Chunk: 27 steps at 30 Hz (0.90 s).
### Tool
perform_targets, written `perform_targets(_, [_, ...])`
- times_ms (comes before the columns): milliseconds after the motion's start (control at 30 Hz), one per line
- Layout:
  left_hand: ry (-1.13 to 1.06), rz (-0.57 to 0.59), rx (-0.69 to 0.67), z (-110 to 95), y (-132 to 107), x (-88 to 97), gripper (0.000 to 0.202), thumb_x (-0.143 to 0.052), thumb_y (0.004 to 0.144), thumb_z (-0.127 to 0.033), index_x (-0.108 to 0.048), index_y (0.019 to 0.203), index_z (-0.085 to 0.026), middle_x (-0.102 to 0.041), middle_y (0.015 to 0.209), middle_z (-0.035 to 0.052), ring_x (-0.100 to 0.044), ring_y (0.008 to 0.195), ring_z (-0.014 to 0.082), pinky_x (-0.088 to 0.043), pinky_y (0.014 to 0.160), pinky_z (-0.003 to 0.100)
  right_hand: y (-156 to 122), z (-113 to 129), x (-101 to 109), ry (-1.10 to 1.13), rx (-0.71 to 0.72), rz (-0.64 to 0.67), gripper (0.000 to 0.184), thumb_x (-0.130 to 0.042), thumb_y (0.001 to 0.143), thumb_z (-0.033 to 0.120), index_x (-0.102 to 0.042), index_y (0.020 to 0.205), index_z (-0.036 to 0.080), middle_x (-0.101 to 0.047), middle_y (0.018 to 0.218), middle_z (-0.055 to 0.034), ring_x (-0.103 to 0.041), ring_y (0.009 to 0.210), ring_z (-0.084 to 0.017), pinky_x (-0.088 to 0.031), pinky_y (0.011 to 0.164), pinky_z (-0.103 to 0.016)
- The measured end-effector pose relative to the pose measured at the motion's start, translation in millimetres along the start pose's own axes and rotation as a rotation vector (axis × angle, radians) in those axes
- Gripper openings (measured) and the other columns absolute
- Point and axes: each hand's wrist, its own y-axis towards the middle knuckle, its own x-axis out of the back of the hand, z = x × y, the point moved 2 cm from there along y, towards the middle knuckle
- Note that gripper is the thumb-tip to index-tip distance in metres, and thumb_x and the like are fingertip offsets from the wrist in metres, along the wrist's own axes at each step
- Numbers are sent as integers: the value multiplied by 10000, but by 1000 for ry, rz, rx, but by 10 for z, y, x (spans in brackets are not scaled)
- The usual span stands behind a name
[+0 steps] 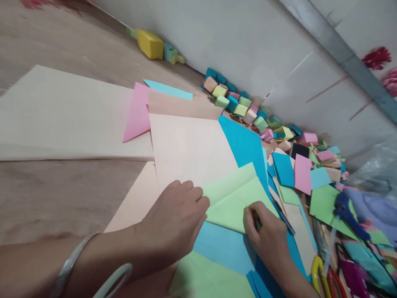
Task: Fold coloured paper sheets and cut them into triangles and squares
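A light green sheet of paper (235,198) with a crease across it lies over pale peach and blue paper. My left hand (178,215) is closed at the sheet's left end, its fingertips turned down and partly hidden. At the lower right edge of the same sheet, my right hand (265,231) is closed in a pinch on the paper. Beneath and beyond are a pale peach sheet (192,149) with a folded flap, a bright blue sheet (245,138) and a lighter blue sheet (223,244). Another green sheet (211,277) lies nearest to me.
Many small folded paper blocks (245,107) line the wall. On the right lie a blue glue gun (343,207), yellow-handled scissors (318,269), a dark pen (283,215) and paper scraps. A large white board (68,116) and a pink sheet (138,111) are at left.
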Motion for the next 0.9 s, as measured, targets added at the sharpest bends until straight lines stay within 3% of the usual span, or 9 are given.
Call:
perform_targets(133, [-28,-20,20,14,-4,-23,90,-517,824,-165,-508,741,-199,-504,696,30,-374,623,190,-179,565,325,1,0,-2,-6,11,-1,224,-447,931,284,-512,730,208,-486,563,34,-441,464,-102,-298,508,-242])
perform_targets(367, [-32,-79,-157,20,-12,-74,107,-584,760,-123,-587,808,-218,-483,673,26,-363,638,184,-137,564,328,6,4,-4,-14,11,-11,225,-446,930,282,-505,725,210,-468,554,39,-420,454,-102,-289,502,-244])
perform_targets(500, [79,-146,-255,-84,-33,-78,92,-558,802,-98,-583,779,-183,-502,701,42,-388,667,192,-205,576,348,14,14,-2,-23,3,0,228,-446,931,279,-493,718,212,-460,555,43,-418,454,-100,-279,501,-250])
perform_targets(600, [205,-183,-340,-261,-86,-85,170,-508,819,-58,-598,720,-163,-601,898,109,-465,815,229,-310,657,371,20,25,-10,-37,9,-4,226,-444,927,268,-482,711,214,-449,557,46,-416,460,-100,-267,501,-254])
perform_targets(700, [299,-102,-379,-430,-107,-107,126,-548,743,-84,-646,691,-143,-628,1060,173,-495,921,272,-371,692,382,24,33,-23,-77,23,-34,236,-437,924,257,-466,693,217,-437,548,48,-402,457,-102,-244,490,-261])
perform_targets(800, [356,62,-394,-517,-69,-117,88,-577,674,-132,-665,683,-128,-646,977,187,-511,786,245,-368,570,345,23,37,-37,-113,32,-52,244,-436,924,253,-457,683,217,-427,539,50,-398,454,-105,-223,483,-268])
perform_targets(900, [437,102,-434,-535,-9,-100,159,-540,725,-171,-672,794,-116,-637,918,168,-495,693,217,-347,520,331,19,38,-47,-138,41,-57,247,-441,925,250,-453,681,217,-425,541,51,-406,458,-108,-217,486,-274])
